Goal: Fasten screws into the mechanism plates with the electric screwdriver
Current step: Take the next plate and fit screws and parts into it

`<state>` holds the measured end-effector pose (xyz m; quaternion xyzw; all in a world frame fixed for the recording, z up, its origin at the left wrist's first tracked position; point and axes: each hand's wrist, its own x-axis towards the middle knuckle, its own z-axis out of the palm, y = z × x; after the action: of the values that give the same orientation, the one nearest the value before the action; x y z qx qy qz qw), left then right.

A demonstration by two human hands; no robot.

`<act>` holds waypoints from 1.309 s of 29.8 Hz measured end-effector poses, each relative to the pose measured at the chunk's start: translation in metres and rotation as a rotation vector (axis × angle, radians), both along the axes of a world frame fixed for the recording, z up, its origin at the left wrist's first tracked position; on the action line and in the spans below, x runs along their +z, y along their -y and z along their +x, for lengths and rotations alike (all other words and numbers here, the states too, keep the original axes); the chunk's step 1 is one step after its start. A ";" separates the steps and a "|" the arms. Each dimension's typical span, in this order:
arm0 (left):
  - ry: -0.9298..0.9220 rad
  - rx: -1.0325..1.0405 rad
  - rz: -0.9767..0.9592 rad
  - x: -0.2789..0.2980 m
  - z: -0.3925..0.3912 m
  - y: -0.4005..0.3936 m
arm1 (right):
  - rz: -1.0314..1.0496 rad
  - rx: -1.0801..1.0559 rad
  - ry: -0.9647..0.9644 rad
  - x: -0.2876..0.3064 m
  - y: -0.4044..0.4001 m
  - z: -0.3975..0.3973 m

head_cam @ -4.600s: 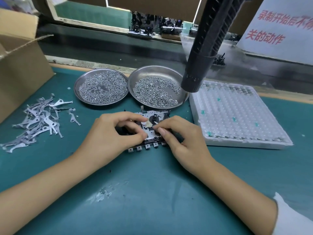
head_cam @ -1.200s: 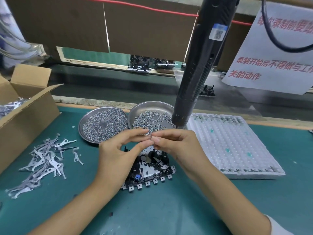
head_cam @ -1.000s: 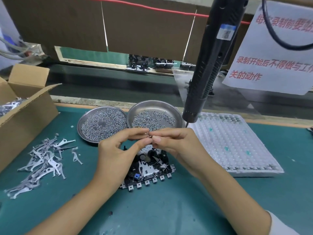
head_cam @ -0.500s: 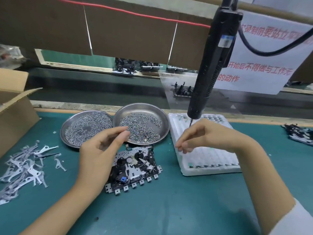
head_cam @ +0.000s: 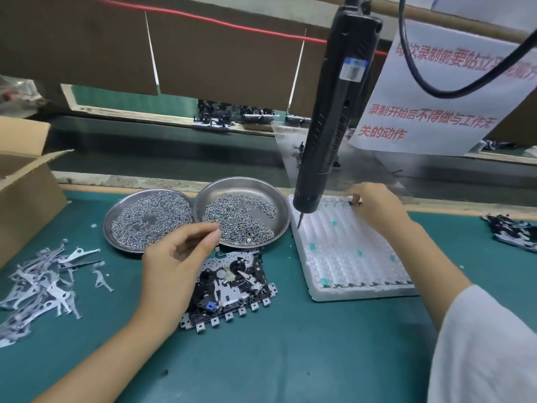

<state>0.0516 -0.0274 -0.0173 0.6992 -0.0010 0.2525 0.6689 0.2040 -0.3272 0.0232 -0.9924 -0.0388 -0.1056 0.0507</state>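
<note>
At the far edge of the white foam tray [head_cam: 348, 257], right of centre in the frame, the right hand [head_cam: 374, 207] reaches over the top row with its fingertips pinching a small dark part [head_cam: 355, 201]; what that part is cannot be made out. Left of centre, the left hand [head_cam: 177, 257] floats above the green mat [head_cam: 290, 344], thumb and forefinger brought close together at the tips; whether anything sits between them cannot be told. Just below and right of that hand the mechanism plate [head_cam: 232, 283] lies flat on the mat, a row of small square tabs along its near edge and a blue piece near its lower left. The black electric screwdriver [head_cam: 331, 112] hangs from above in the upper middle of the frame, untouched by either hand, its bit pointing down at the tray's far left corner. Two round metal dishes sit side by side beyond the plate: the left dish [head_cam: 116, 225] and the right dish [head_cam: 279, 210], both holding loose screws. A heap of thin metal levers [head_cam: 43, 283] lies at the lower left, with a cardboard box [head_cam: 26, 199] above it at the left edge. A paper notice [head_cam: 436, 97] with red characters hangs at the upper right.
</note>
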 end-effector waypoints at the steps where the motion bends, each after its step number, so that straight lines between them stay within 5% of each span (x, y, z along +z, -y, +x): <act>1: -0.001 -0.002 0.001 -0.001 0.000 0.001 | -0.030 -0.004 0.007 0.000 -0.002 0.001; 13: 0.037 -0.017 0.088 0.006 0.002 0.005 | -0.152 0.027 0.211 -0.003 -0.005 -0.001; 39: 0.055 -0.037 0.113 -0.011 -0.006 -0.001 | -0.269 0.219 0.196 -0.010 -0.010 -0.004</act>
<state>0.0454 -0.0269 -0.0279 0.7285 -0.0467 0.2588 0.6326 0.1999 -0.3169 0.0127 -0.9650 -0.1651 -0.1896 -0.0750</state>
